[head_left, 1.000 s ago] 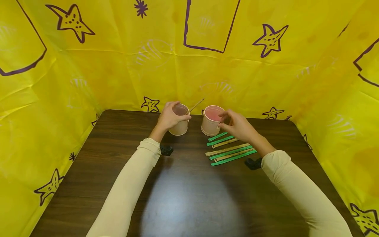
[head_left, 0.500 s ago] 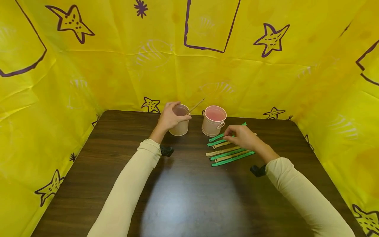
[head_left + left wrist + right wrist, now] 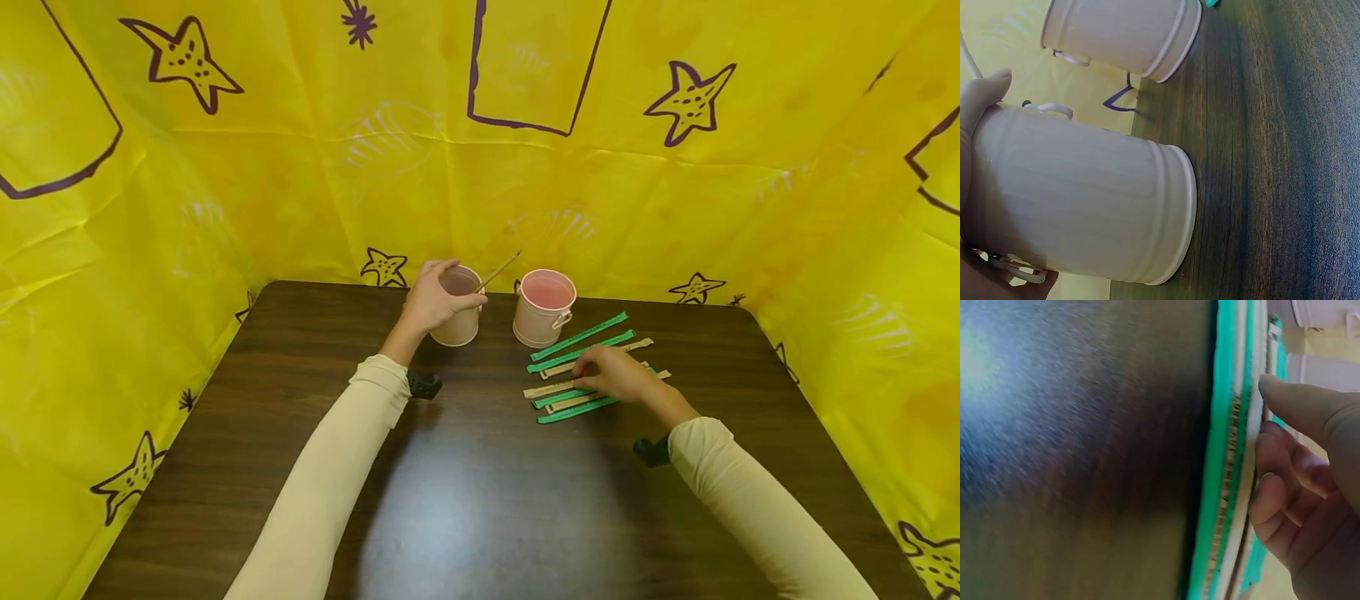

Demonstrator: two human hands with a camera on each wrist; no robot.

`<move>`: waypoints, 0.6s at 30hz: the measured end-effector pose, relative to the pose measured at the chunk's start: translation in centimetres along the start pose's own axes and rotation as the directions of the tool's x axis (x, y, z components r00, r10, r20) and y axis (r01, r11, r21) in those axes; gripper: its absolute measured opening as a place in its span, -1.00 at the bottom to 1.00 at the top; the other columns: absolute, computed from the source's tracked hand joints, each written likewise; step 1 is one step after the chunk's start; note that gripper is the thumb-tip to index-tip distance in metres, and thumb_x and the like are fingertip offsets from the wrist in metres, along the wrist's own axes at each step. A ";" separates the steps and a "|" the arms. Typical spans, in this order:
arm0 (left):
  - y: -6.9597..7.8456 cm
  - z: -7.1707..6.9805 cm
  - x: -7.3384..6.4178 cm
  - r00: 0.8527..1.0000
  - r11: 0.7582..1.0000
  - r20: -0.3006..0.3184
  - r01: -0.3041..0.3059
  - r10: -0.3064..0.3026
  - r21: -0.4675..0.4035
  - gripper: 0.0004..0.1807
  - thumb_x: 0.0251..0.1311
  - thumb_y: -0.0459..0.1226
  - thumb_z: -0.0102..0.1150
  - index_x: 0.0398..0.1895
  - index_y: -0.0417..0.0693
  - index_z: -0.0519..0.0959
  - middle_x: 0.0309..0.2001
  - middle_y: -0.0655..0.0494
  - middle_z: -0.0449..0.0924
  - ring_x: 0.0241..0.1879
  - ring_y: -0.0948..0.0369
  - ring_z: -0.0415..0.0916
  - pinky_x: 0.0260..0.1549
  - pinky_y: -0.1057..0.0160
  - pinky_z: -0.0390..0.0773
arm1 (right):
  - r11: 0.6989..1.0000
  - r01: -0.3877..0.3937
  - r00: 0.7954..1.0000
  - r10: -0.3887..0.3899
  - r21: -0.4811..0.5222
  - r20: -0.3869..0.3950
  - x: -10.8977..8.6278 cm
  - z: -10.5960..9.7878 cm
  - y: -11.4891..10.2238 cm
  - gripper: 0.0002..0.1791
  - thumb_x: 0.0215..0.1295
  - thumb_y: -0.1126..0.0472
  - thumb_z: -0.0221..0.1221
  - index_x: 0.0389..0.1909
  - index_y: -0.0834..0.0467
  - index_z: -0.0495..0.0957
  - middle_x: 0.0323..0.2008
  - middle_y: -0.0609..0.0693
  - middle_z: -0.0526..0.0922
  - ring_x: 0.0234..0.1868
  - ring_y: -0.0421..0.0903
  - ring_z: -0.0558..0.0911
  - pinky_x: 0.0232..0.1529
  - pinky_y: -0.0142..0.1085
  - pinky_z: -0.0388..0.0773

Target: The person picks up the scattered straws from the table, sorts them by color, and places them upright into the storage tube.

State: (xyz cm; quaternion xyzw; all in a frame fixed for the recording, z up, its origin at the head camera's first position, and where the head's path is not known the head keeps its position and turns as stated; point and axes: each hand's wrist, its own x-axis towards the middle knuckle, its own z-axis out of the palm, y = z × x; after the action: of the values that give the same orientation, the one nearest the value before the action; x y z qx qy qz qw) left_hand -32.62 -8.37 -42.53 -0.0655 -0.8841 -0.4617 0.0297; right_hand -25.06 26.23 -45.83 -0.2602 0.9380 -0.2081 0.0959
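Observation:
At the back of the table my left hand (image 3: 433, 302) grips the left pink pail (image 3: 459, 325) by its rim, thumb on the near right side. A thin tan stick (image 3: 501, 268) slants up from that pail's right edge. The left wrist view shows the pail's side (image 3: 1079, 194) and its base at the tabletop. My right hand (image 3: 617, 375) is low over several slim paper-wrapped sticks, green and tan. Its fingertips are right at a tan wrapped stick (image 3: 546, 390); in the right wrist view the thumb (image 3: 1297, 406) and bent fingers lie beside it, with a gap between them.
The second pink pail (image 3: 536, 323), with a wire handle, stands right of the left one. Two more green wrapped sticks (image 3: 581, 335) lie behind my right hand. The dark wood table (image 3: 480, 500) backs onto a yellow patterned sheet (image 3: 420, 183).
My right hand has moved from beside the right pail down and toward me, onto the tan sticks. My left hand has stayed on its pail.

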 end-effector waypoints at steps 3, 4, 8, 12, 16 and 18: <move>0.0 0.0 0.0 1.000 1.000 0.001 0.001 -0.001 -0.006 0.04 -0.07 0.13 0.58 0.50 -0.02 0.36 0.43 -0.04 0.29 0.36 -0.06 0.36 0.34 -0.11 0.41 | 1.000 0.015 1.000 -0.015 0.013 0.004 -0.1 0.4 0.1 -0.91 0.27 0.22 0.39 -0.25 0.11 0.72 -0.24 -0.02 0.73 -0.16 -0.09 0.66 -0.08 -0.14 0.62; 0.0 0.1 0.0 1.000 1.000 0.003 0.002 -0.002 -0.009 0.04 -0.07 0.13 0.58 0.50 -0.02 0.36 0.43 -0.04 0.29 0.36 -0.07 0.36 0.34 -0.11 0.41 | 1.000 0.021 1.000 -0.021 0.018 0.001 -0.2 0.5 0.0 -0.92 0.27 0.23 0.39 -0.25 0.12 0.71 -0.25 -0.02 0.72 -0.16 -0.09 0.66 -0.08 -0.14 0.62; 0.1 0.2 -0.1 1.000 1.000 0.007 0.000 0.000 -0.009 0.05 -0.08 0.15 0.57 0.49 -0.02 0.36 0.44 -0.04 0.28 0.37 -0.06 0.36 0.34 -0.10 0.40 | 0.999 0.046 0.999 -0.046 0.001 -0.025 -0.4 0.8 0.0 -0.95 0.27 0.26 0.38 -0.29 0.12 0.70 -0.28 -0.03 0.66 -0.23 -0.14 0.59 -0.17 -0.22 0.56; 0.0 0.1 -0.1 1.000 1.000 -0.002 0.004 -0.004 -0.010 0.05 -0.09 0.15 0.58 0.48 -0.01 0.38 0.43 -0.02 0.29 0.37 -0.06 0.35 0.33 -0.12 0.41 | 0.998 0.067 0.997 -0.068 -0.018 -0.045 -0.4 0.9 -0.1 -0.95 0.31 0.23 0.35 -0.31 0.11 0.67 -0.28 -0.03 0.61 -0.27 -0.16 0.54 -0.21 -0.25 0.51; 0.1 0.0 -0.1 1.000 1.000 -0.007 0.007 -0.007 -0.013 0.05 -0.10 0.14 0.59 0.48 -0.01 0.38 0.43 -0.02 0.28 0.37 -0.07 0.35 0.33 -0.14 0.41 | 0.998 0.062 0.993 -0.061 -0.002 -0.100 -0.3 0.6 -0.4 -0.95 0.34 0.23 0.33 -0.29 0.10 0.64 -0.25 -0.04 0.65 -0.20 -0.10 0.63 -0.14 -0.18 0.59; 0.0 0.0 -0.1 1.000 1.000 -0.008 0.007 -0.007 -0.011 0.05 -0.10 0.14 0.59 0.48 -0.01 0.38 0.43 -0.02 0.29 0.37 -0.07 0.35 0.33 -0.13 0.41 | 0.998 0.046 0.990 -0.041 0.034 -0.136 -0.3 0.3 -0.8 -0.95 0.35 0.24 0.32 -0.27 0.09 0.63 -0.25 -0.04 0.68 -0.19 -0.08 0.65 -0.14 -0.17 0.61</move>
State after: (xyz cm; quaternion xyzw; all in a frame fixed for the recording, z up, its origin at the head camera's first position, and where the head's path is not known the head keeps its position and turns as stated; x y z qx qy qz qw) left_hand -32.54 -8.35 -42.51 -0.0606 -0.8817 -0.4668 0.0313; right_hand -24.38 25.64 -45.69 -0.2642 0.9323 -0.2447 0.0324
